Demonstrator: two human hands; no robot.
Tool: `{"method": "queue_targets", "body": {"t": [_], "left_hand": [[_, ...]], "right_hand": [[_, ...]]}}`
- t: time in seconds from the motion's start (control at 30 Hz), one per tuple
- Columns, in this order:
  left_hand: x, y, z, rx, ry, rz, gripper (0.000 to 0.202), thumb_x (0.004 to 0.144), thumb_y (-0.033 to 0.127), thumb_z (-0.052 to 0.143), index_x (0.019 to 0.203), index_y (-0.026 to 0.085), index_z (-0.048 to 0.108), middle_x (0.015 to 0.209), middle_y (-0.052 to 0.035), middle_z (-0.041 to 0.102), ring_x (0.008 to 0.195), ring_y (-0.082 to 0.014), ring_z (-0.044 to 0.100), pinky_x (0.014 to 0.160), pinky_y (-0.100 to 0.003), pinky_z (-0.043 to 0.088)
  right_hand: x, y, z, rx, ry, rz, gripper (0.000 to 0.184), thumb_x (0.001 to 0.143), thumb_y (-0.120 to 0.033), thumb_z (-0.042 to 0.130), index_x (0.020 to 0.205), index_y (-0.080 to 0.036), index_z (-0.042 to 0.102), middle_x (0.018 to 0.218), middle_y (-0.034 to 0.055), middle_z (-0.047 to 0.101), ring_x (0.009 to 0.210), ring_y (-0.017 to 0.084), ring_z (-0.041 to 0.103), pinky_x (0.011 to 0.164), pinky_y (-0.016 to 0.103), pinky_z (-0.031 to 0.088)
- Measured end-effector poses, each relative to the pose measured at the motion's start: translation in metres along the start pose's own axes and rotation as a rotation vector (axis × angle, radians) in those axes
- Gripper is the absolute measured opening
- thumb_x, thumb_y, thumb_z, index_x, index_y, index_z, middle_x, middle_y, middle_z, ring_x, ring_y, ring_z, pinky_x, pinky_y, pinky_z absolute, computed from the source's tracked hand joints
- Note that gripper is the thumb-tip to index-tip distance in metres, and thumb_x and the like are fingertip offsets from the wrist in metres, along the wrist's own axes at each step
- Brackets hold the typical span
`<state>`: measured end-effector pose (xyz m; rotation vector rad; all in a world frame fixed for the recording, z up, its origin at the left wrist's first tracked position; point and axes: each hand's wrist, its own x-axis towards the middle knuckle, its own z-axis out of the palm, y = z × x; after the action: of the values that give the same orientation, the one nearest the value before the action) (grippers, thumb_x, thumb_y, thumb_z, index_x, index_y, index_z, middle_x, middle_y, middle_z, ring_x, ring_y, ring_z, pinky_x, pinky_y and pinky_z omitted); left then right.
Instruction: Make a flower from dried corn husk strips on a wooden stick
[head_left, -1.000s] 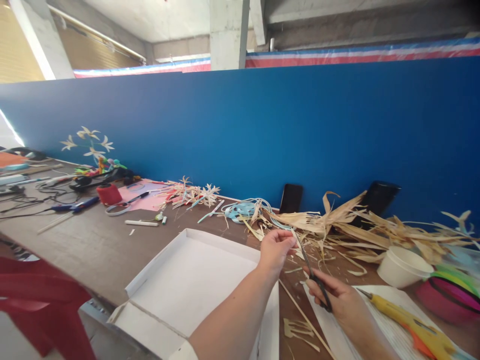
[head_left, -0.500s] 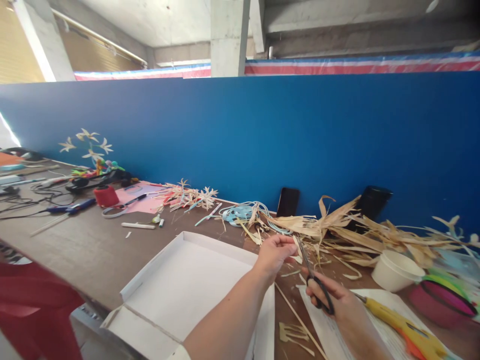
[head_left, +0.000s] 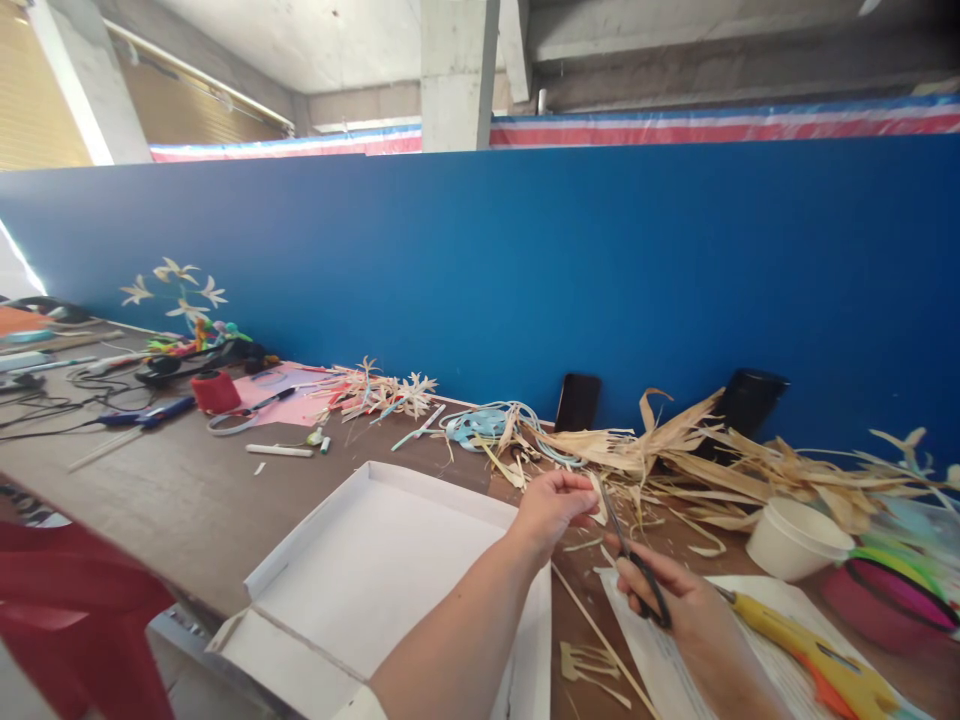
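Note:
Between the thumb and fingers of my left hand (head_left: 551, 512) is a small pale strip of dried husk (head_left: 599, 500), held above the far right corner of the white box. My right hand (head_left: 675, 595) grips black-handled scissors (head_left: 646, 585) by the loops, their blades pointing up and away beside the strip. Whether the blades touch the strip I cannot tell. Behind both hands lies a heap of dried corn husks (head_left: 637, 450). Small cut pieces of husk (head_left: 589, 662) lie on the table below my hands.
An open white cardboard box (head_left: 390, 560) lies at my left arm. On the right are a yellow glue gun (head_left: 814, 645) on printed paper, a white cup (head_left: 799, 540) and a pink basket (head_left: 885, 605). A phone (head_left: 577, 402) leans against the blue partition (head_left: 480, 270).
The scissors have shifted very slightly right relative to the strip, and more of the pale strip shows at my left fingertips. Otherwise both hands hold nearly the same place.

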<state>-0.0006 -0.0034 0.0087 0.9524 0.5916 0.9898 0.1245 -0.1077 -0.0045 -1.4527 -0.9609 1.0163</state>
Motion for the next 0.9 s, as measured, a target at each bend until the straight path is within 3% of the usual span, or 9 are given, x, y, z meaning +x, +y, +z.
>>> {"method": "queue_targets", "body": {"t": [0.23,0.4,0.63,0.9], "left_hand": [[0.0,0.0,0.0,-0.007,0.001,-0.009,0.029,0.051,0.024,0.074,0.072,0.011,0.059,0.063,-0.002,0.059,0.058,-0.01,0.056,0.052,-0.02,0.045],[0.0,0.001,0.001,0.005,0.017,-0.004,0.028,0.051,0.024,0.073,0.071,0.011,0.058,0.061,-0.0018,0.059,0.058,-0.0097,0.056,0.052,-0.02,0.044],[0.0,0.001,0.0,0.037,0.015,0.015,0.024,0.054,0.024,0.071,0.072,0.012,0.06,0.065,-0.0019,0.058,0.059,-0.0091,0.054,0.054,-0.02,0.044],[0.003,-0.003,-0.003,0.034,0.02,0.015,0.018,0.056,0.023,0.068,0.067,0.012,0.058,0.07,-0.0031,0.061,0.06,-0.0087,0.054,0.058,-0.02,0.044]], "right_hand": [[-0.002,-0.004,0.003,-0.049,0.046,0.003,0.047,0.057,-0.042,0.073,0.098,-0.019,0.069,0.067,0.0014,0.063,0.059,0.013,0.053,0.058,0.022,0.045],[0.004,0.006,-0.001,-0.044,0.026,0.002,0.049,0.061,-0.042,0.071,0.104,-0.019,0.066,0.063,-0.0002,0.061,0.057,0.011,0.051,0.056,0.021,0.045],[0.011,0.015,-0.007,0.025,0.039,0.013,0.052,0.063,-0.04,0.071,0.11,-0.019,0.063,0.08,0.0019,0.066,0.071,0.013,0.056,0.065,0.021,0.046],[0.008,0.01,-0.004,0.03,0.017,0.007,0.054,0.064,-0.041,0.069,0.112,-0.017,0.06,0.074,0.001,0.066,0.067,0.013,0.057,0.065,0.023,0.045]]}}
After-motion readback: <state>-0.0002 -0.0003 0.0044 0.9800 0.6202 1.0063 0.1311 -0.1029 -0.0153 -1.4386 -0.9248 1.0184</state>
